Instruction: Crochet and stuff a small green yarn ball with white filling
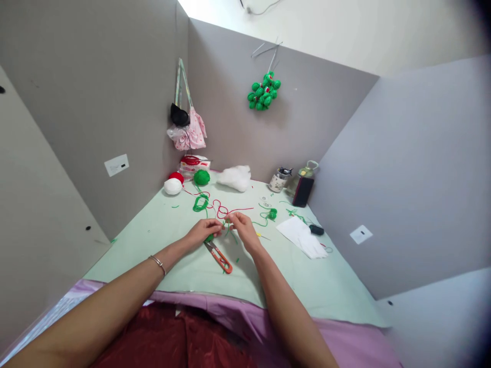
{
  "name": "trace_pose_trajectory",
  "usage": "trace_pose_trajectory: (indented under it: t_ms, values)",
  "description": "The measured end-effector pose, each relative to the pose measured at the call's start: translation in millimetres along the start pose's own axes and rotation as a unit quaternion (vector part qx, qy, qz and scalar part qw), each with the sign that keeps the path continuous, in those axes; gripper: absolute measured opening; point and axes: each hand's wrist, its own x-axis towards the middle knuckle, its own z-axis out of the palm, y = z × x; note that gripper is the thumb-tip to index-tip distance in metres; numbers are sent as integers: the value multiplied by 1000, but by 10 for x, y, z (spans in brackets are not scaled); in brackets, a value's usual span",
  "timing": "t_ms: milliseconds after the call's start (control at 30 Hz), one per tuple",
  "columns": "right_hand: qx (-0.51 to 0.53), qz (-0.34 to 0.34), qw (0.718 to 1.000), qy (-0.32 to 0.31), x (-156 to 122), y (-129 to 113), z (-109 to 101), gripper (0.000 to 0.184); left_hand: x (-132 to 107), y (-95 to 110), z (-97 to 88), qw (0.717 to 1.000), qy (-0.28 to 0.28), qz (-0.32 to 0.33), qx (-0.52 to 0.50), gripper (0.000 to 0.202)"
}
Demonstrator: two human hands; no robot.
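My left hand (205, 231) and my right hand (242, 229) meet over the middle of the table, fingertips pinched close together. Green yarn (229, 230) runs between them, with loose ends hanging below the fingers. A small green yarn piece (209, 238) shows just under my left fingers; the rest of it is hidden. Right below lie orange-handled thread snips (222, 259), their blades pointing toward my left hand. Beyond the fingers, red yarn (220, 208) lies in loose loops beside a coil of green yarn (200, 203). A yellow-headed needle (263, 235) rests to the right of my right hand.
At the back left sit green (201, 177), white (173, 186) and red yarn balls, near white stuffing (235, 178). A small green ball (272, 213), white paper (301, 236), a phone (303, 191) and a tin (279, 180) are on the right. Grey partitions enclose the table (169, 276).
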Motion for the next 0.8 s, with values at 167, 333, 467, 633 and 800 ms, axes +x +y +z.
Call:
trace_pose_trajectory:
  t_ms: [167, 333, 467, 633, 800]
  values:
    - [-12, 40, 998, -55, -13, 91, 62, 35, -14, 2, 7, 999, 1, 9, 37, 39]
    - [0, 46, 994, -98, -34, 78, -87, 35, -31, 8, -7, 998, -1, 25, 57, 38]
    - [72, 21, 996, -49, -23, 16, -67, 33, -25, -7, -13, 997, -11, 34, 73, 38]
    - [192, 27, 980, -34, 14, -16, 151, 52, -42, -9, 55, 993, -8, 30, 113, 38]
    - [247, 67, 965, -62, 20, -14, 209, 54, -73, 22, 156, 987, 7, 9, 163, 38]
